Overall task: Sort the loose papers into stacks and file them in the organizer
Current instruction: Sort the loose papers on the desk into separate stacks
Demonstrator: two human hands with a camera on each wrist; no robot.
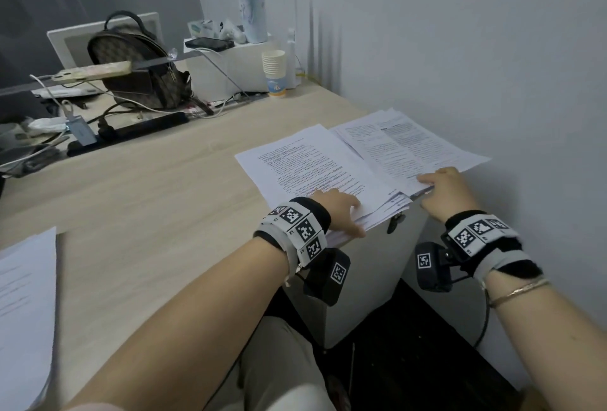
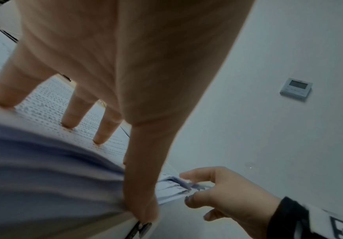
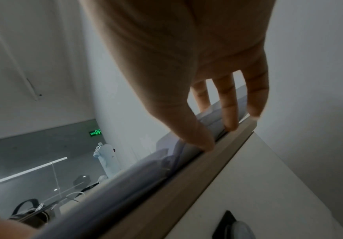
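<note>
Early stage: left hand (image 1: 340, 210) fingers spread, pressing near stack (image 1: 315, 169); right hand (image 1: 443, 190) fingers straight on stack (image 1: 404, 144) edge beyond; filing undone, organizer unseen.

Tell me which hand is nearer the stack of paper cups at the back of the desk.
Left. The left hand rests on the nearer paper pile, more directly below the stack of paper cups. The right hand sits further right, at the other pile's near edge by the wall.

A: Two stacks of printed papers at the desk corner. The near stack (image 1: 315, 174) lies flat, edges fanned.
B: And the far stack (image 1: 407, 144), splayed looser, overlaps it by the wall, text facing up.
</note>
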